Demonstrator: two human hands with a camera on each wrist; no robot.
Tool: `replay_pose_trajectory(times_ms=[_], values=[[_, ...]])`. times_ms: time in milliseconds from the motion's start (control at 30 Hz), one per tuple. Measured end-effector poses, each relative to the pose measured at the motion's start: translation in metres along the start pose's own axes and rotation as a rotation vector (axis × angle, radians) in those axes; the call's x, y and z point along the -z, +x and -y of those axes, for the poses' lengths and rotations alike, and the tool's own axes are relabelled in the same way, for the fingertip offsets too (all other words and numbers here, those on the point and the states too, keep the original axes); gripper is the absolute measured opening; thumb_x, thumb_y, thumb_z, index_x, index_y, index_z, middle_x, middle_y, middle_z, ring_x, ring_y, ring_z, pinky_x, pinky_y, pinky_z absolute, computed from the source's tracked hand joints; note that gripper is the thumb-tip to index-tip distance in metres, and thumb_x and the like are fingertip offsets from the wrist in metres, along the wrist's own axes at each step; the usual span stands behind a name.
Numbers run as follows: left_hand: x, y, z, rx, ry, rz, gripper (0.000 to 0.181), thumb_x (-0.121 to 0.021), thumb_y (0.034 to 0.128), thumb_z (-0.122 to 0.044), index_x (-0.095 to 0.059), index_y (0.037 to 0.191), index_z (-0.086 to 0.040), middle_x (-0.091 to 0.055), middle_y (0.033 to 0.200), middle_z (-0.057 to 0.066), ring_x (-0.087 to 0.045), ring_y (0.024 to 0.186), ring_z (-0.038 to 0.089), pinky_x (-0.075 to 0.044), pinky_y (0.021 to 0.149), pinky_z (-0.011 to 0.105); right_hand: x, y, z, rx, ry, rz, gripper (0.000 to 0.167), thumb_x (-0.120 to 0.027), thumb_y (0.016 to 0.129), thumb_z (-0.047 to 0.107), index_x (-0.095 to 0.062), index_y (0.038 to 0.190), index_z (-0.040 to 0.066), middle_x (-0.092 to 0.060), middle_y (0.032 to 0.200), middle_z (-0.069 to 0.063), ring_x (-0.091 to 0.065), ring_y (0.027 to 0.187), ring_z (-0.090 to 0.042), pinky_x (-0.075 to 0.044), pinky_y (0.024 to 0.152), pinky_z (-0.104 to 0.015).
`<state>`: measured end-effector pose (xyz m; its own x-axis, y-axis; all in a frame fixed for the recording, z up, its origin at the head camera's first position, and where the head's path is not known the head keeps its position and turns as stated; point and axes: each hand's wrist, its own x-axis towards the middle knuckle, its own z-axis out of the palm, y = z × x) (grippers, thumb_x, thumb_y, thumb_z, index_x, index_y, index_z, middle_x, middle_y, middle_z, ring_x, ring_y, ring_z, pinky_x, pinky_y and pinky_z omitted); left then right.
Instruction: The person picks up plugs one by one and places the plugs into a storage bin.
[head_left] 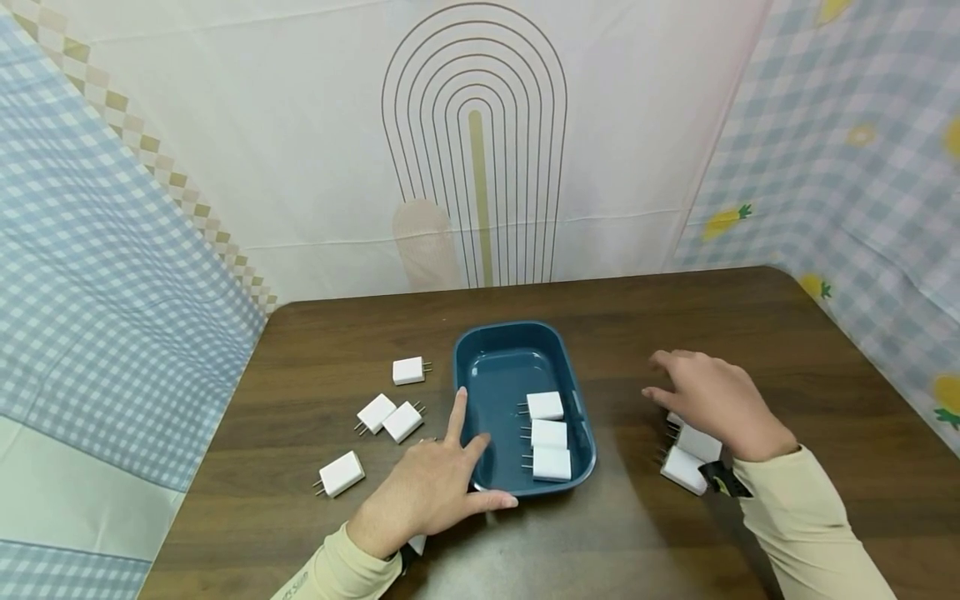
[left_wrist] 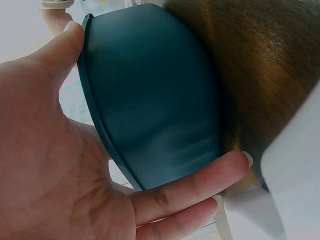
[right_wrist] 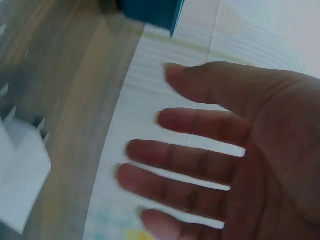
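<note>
My left hand [head_left: 431, 487] rests at the near left corner of a dark blue tray [head_left: 517, 327], its fingers spread. In the left wrist view the thumb touches the tray's rim [left_wrist: 97, 120], and two fairly straight fingers lie along the outer wall. Three white plug adapters [head_left: 546, 434] sit in a column along the tray's right side, prongs pointing left. On the right, my right hand [head_left: 712, 402] hovers above the table with loosely bent fingers and holds nothing. Below it lie white adapters [head_left: 684, 469], partly hidden by the hand and wrist.
Several more white adapters lie left of the tray, including one near its far left side [head_left: 408, 371], a touching pair [head_left: 390, 417] and one further left [head_left: 341, 474]. Another is partly hidden under the left wrist. Patterned cloth [head_left: 322, 167] hangs behind the brown table [head_left: 637, 304].
</note>
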<state>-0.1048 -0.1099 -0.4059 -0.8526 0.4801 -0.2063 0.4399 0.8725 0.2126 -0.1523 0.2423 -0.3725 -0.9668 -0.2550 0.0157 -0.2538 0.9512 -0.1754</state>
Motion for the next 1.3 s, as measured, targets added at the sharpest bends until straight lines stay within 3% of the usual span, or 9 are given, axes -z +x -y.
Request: replay_pose_trajectory(times_ms=[200, 400, 833, 1300], values=[[0.000, 0.000, 0.001, -0.004, 0.002, -0.008, 0.090, -0.050, 0.0846, -0.082, -0.056, 0.146, -0.016, -0.002, 0.169, 0.024, -0.071, 0.081, 0.038, -0.055, 0.074, 0.045, 0.004, -0.003, -0.021, -0.069, -0.006, 0.146, 0.051, -0.075, 0.090, 0.031, -0.065, 0.124, -0.005, -0.072, 0.113, -0.024, -0.071, 0.091, -0.036, -0.053, 0.061, -0.045], [0.000, -0.001, 0.001, -0.004, 0.003, -0.013, 0.091, -0.050, 0.0842, -0.083, -0.056, 0.145, -0.016, -0.003, 0.169, 0.025, -0.071, 0.083, 0.038, -0.055, 0.074, 0.044, 0.003, -0.005, -0.030, -0.095, 0.035, 0.234, 0.029, -0.076, 0.087, 0.031, -0.069, 0.102, 0.007, -0.071, 0.087, -0.004, -0.062, 0.072, -0.017, -0.045, 0.057, -0.037], [0.000, 0.000, 0.001, -0.003, 0.001, -0.010, 0.091, -0.049, 0.0841, -0.084, -0.056, 0.146, -0.016, -0.003, 0.169, 0.025, -0.071, 0.083, 0.037, -0.055, 0.073, 0.044, -0.014, -0.001, -0.035, -0.126, 0.092, 0.278, 0.030, -0.081, 0.081, 0.024, -0.068, 0.098, 0.003, -0.068, 0.083, -0.008, -0.060, 0.065, -0.017, -0.046, 0.054, -0.034], [-0.001, 0.000, 0.000, -0.008, 0.001, -0.019, 0.090, -0.051, 0.0843, -0.082, -0.056, 0.145, -0.016, -0.003, 0.169, 0.025, -0.070, 0.082, 0.038, -0.054, 0.073, 0.044, -0.021, 0.003, -0.039, -0.122, 0.106, 0.291, 0.028, -0.078, 0.086, 0.029, -0.069, 0.100, 0.006, -0.068, 0.084, -0.005, -0.057, 0.066, -0.017, -0.043, 0.057, -0.035]])
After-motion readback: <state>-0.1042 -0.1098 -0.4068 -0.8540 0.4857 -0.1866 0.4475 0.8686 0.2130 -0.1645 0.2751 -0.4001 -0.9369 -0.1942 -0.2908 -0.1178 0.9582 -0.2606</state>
